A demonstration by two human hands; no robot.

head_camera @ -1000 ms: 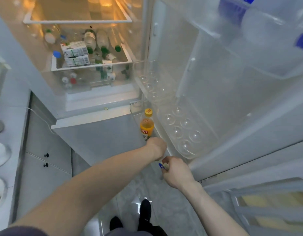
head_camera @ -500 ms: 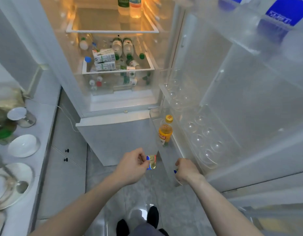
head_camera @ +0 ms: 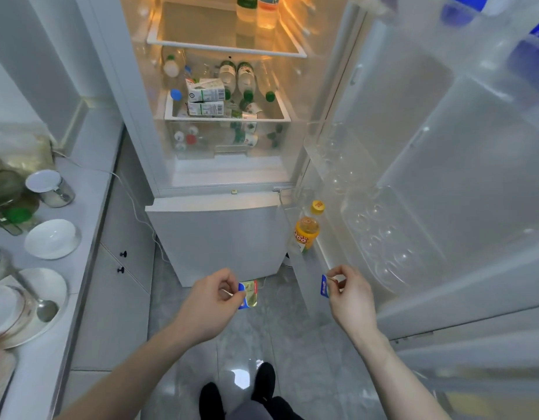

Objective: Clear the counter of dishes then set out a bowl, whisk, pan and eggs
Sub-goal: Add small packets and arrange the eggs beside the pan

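Counter runs along the far left, well apart from both hands, with dishes on it: a large plate with a spoon lying in it, a white bowl just beyond, then a lidded jar. No eggs visible; the egg tray on the door, beyond the right fingers, shows only bare cups.

Fridge stands open ahead of both hands. Its door swings out to the right. Bottles and cartons lie in the drawer far beyond the fingertips.

Orange bottle upright in the low door shelf, just beyond and between the two hands, nearer the right.

Left hand: thumb and fingers pinched on a small blue-and-yellow packet, which sticks out to the right of the fingertips.

Right hand: thumb and forefinger pinched on a second small blue packet, seen edge-on at the left of the fingertips. Contents unreadable.

Both hands held apart over the floor, touching neither fridge nor door.
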